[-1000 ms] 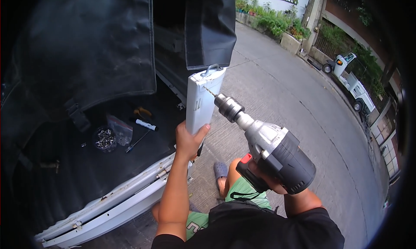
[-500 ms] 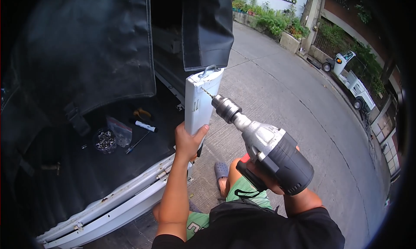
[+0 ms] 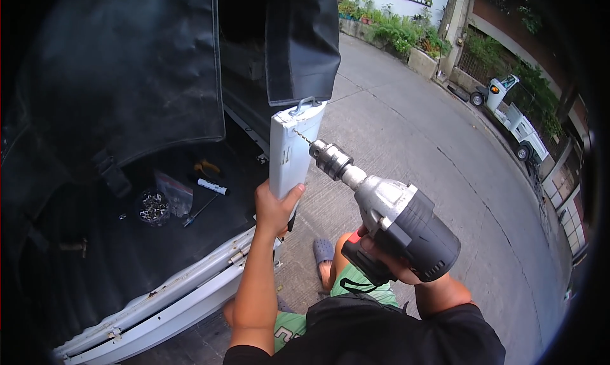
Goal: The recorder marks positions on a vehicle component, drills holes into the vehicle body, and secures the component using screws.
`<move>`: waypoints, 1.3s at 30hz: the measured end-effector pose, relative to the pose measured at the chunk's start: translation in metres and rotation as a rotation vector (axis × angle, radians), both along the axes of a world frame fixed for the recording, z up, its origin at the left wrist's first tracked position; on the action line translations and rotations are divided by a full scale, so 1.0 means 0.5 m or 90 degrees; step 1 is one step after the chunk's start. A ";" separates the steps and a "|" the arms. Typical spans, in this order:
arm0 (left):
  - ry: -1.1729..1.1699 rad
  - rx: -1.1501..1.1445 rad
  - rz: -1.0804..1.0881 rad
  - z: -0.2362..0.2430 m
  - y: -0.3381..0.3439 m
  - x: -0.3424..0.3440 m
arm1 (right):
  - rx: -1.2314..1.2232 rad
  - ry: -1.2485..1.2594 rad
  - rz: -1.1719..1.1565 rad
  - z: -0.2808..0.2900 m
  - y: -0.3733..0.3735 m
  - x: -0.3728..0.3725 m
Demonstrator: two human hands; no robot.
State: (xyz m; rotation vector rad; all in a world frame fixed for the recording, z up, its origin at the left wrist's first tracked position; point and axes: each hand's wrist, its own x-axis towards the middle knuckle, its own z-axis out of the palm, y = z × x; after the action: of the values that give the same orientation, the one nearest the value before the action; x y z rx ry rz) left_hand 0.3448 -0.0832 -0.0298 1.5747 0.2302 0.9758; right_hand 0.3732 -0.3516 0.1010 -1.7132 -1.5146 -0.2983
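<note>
My right hand [image 3: 395, 261] is closed round the handle of a power drill [image 3: 406, 222] with a grey-and-black body and a metal chuck. Its twist drill bit [image 3: 302, 137] points up and left, with the tip at the upper side of a white metal post [image 3: 289, 152]. Lower on that post my left hand [image 3: 274, 207] is wrapped round it, thumb on the near face. A metal hook [image 3: 305, 106] sits on the post's top, just below a hanging black cover flap [image 3: 304, 54].
On the dark vehicle bed [image 3: 159, 257] lie a tub of small metal parts [image 3: 154, 206], a plastic bag [image 3: 176, 193], a marker [image 3: 213, 186], a screwdriver [image 3: 200, 211] and yellow-handled pliers [image 3: 206, 168]. A white rail [image 3: 184, 301] edges the bed. A small white vehicle [image 3: 511, 117] stands across the road.
The drill has rolled slightly in my right hand, its bit still at the same spot on the post. My left hand keeps its place.
</note>
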 end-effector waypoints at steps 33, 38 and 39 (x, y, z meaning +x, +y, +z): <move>0.022 0.003 0.019 0.006 -0.005 -0.009 | -0.013 -0.006 -0.041 -0.020 -0.017 0.020; 0.019 -0.002 0.029 -0.004 -0.002 -0.002 | -0.038 -0.061 -0.093 -0.005 -0.008 0.005; 0.024 0.003 0.028 -0.003 -0.001 -0.003 | -0.044 0.089 -0.073 -0.006 -0.010 0.001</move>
State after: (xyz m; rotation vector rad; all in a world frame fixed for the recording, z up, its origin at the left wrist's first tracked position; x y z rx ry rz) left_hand 0.3436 -0.0836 -0.0315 1.5984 0.2904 0.9821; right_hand 0.3737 -0.3567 0.0983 -1.8398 -1.3417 -0.1835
